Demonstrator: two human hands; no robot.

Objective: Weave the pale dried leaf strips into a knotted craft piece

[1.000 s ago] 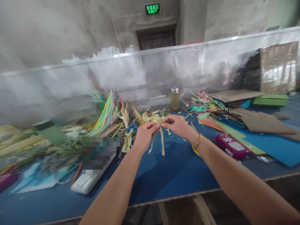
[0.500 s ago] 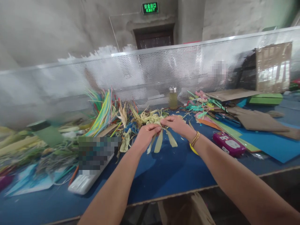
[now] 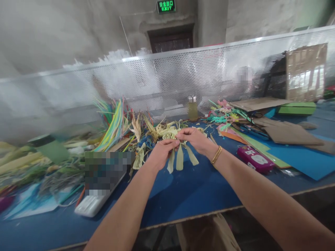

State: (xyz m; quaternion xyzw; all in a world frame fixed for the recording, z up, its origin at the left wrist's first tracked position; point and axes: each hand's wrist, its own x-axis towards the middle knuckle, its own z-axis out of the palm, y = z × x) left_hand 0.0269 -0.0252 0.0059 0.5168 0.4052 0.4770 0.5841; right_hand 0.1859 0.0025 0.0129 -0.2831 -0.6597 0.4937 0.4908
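Both my hands meet above the blue table (image 3: pixel 188 195) and pinch the top of a small bunch of pale yellow-green husk strips (image 3: pixel 180 161). My left hand (image 3: pixel 160 153) is closed on the strips from the left, thumb against fingers. My right hand (image 3: pixel 195 138), with a gold bracelet at the wrist, pinches the same top from the right. Three strips hang down below the fingers, fanned apart. Just behind the hands lies a heap of loose husk strips (image 3: pixel 167 130).
A bundle of coloured strips (image 3: pixel 115 122) stands at the back left. A small glass bottle (image 3: pixel 192 108) stands by the perforated metal screen (image 3: pixel 183 76). A pink case (image 3: pixel 254 158), coloured paper sheets (image 3: pixel 295 153), brown cardboard (image 3: pixel 285 132) and a white tray (image 3: pixel 91 205) lie around.
The hanging strips have spread from two narrow ones into a fan of three. Both hands stayed pinched together at the top and shifted slightly.
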